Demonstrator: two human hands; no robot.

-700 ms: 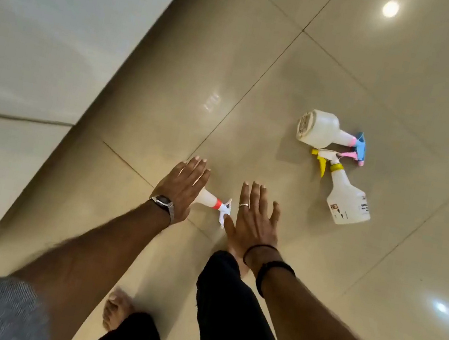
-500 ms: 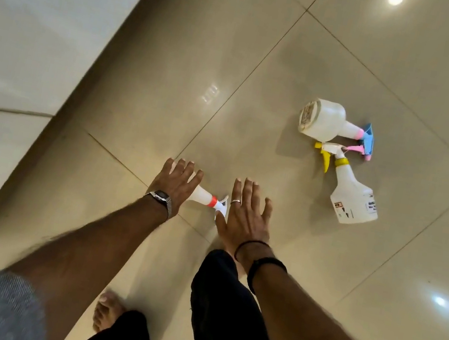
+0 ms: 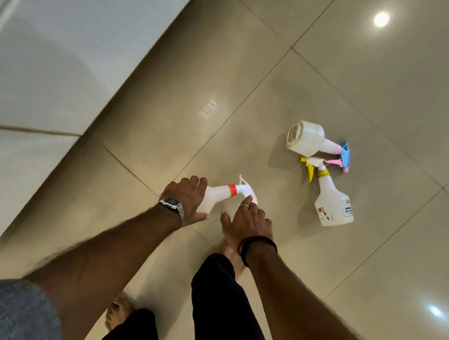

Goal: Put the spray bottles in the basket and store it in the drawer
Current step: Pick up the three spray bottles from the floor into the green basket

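My left hand wraps around the body of a white spray bottle with a red collar, its white nozzle pointing up and to the right. My right hand rests just right of it, fingertips touching the bottle's trigger head. Two more bottles lie on the floor to the right: a round white one with a pink and blue head, and a white one with a yellow trigger and label. No basket or drawer front is clearly in view.
Glossy beige floor tiles spread ahead and to the right. A white cabinet or wall panel runs along the left. My legs in black trousers and bare feet stand below the hands.
My left hand has closed around the red-collared bottle and turned its nozzle upward. My right hand has curled in to touch the nozzle. The two other bottles have not moved.
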